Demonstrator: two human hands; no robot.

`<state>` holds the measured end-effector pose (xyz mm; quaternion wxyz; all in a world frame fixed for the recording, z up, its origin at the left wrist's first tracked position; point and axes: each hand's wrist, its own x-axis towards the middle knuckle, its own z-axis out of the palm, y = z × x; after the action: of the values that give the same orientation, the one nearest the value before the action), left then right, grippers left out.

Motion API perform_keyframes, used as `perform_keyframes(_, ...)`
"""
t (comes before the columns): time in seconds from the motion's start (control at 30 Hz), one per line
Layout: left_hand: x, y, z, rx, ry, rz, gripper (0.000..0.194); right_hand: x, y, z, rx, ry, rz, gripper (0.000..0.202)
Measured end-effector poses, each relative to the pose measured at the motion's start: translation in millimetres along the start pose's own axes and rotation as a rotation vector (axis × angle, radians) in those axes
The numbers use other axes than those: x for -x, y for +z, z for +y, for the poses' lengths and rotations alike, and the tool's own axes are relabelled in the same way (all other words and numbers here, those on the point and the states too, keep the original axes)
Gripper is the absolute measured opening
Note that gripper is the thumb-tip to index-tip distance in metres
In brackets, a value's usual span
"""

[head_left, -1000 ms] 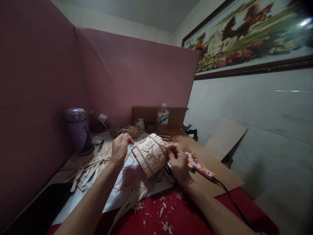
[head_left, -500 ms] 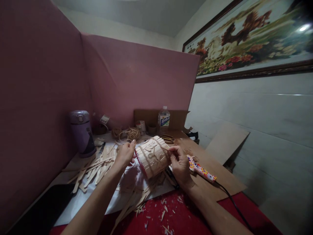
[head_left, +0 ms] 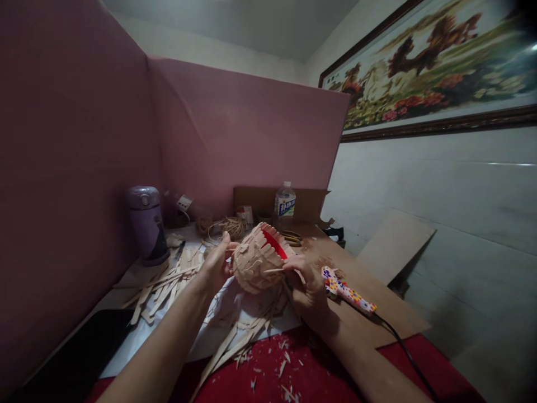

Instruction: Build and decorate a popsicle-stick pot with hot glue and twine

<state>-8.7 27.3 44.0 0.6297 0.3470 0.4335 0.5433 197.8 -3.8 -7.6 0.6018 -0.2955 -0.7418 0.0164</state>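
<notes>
the left hand (head_left: 218, 262) holds the closed end of the stick-covered container (head_left: 255, 262); the right hand (head_left: 309, 285) grasps it near the rim. tilted, red lining (head_left: 274, 244) showing, it sits above white paper (head_left: 121, 352), beside loose wooden sticks (head_left: 170, 282).

The left forearm (head_left: 163, 333) slants in from seven o'clock, its hand (head_left: 215, 263) thumb-up toward one, fingers bent, though their tips are too dim to judge. From five, the right forearm (head_left: 364, 355) reaches up, its hand (head_left: 309, 285) curled, fingertips toward ten.
</notes>
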Motion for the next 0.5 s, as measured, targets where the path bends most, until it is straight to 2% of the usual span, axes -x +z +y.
perform_keyframes(0.1, -4.5, -3.8, -0.2, 0.056, -0.007, 0.074, 0.046, -2.1, -1.4, -2.2, 0.012, -0.074, -0.070, 0.019)
perform_keyframes(0.17, -7.3, -7.0, -2.4, -0.013, 0.011, 0.133, 0.044, -4.4, -2.0, -4.3, 0.038, -0.095, -0.107, 0.020)
perform_keyframes(0.33, -14.9, -12.5, -7.2, -0.215, 0.222, 0.318, 0.040, -8.5, -1.7, -10.1, 0.032, -0.119, -0.173, 0.020)
perform_keyframes(0.43, -15.5, -11.5, -3.5, -0.247, 0.368, 0.321, 0.044, -9.2, 0.0, -12.9, -0.054, -0.104, -0.186, 0.020)
perform_keyframes(0.5, -14.3, -9.9, 0.9, -0.239, 0.455, 0.250, 0.052, -8.6, 1.8, -13.8, -0.117, -0.051, -0.149, 0.017)
